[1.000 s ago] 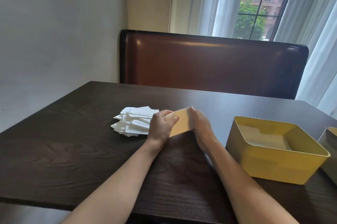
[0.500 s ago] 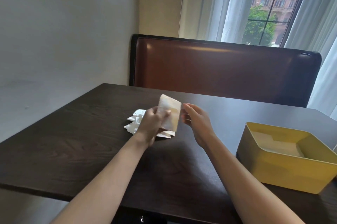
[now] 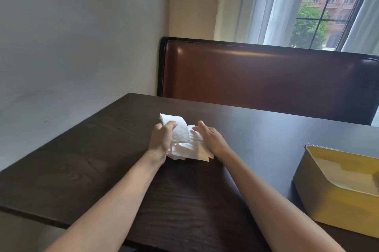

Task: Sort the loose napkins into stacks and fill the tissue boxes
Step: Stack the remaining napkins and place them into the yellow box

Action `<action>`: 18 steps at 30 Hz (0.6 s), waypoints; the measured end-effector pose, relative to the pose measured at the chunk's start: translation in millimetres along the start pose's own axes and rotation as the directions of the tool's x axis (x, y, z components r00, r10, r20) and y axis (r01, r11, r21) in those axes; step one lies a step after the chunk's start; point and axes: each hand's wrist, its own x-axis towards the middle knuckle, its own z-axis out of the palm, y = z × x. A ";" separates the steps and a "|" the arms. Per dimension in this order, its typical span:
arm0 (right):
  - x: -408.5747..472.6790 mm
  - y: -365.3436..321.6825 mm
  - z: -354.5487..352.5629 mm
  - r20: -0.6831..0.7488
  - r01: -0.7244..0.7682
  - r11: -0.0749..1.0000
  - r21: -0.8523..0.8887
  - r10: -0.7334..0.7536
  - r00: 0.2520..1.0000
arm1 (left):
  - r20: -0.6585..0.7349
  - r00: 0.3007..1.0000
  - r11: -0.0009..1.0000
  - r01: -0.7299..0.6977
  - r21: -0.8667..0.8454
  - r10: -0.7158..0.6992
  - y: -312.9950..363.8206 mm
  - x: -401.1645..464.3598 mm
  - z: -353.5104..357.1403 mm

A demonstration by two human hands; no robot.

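Two hands (image 3: 162, 139), one yellow box (image 3: 328, 196)

A second ago we saw both hands squaring a small stack upright on the table. Now the left hand (image 3: 162, 141) alone grips that stack of napkins (image 3: 178, 130), lifted and tilted over the loose napkin pile (image 3: 189, 150) at mid-frame. The right hand (image 3: 209, 139) has let go (fingers extended) and come down onto the pile. The yellow tissue box (image 3: 328, 194) has slid toward the frame's lower right edge.
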 end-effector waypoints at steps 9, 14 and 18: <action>2.3 23.6 -32.0 -0.195 -0.133 0.919 -0.372 0.063 0.979 | 0.152 0.985 0.997 0.076 0.001 -0.076 -8.4 6.8 34.2; -3.1 38.6 -55.4 -0.220 -0.209 0.867 -0.452 0.119 0.968 | 0.192 0.975 0.987 0.134 -0.092 -0.114 -10.9 8.7 55.1; -10.5 45.2 -64.1 -0.306 -0.166 0.959 -0.229 0.091 0.948 | 0.183 0.973 0.953 0.183 -0.243 -0.141 -13.8 8.1 53.1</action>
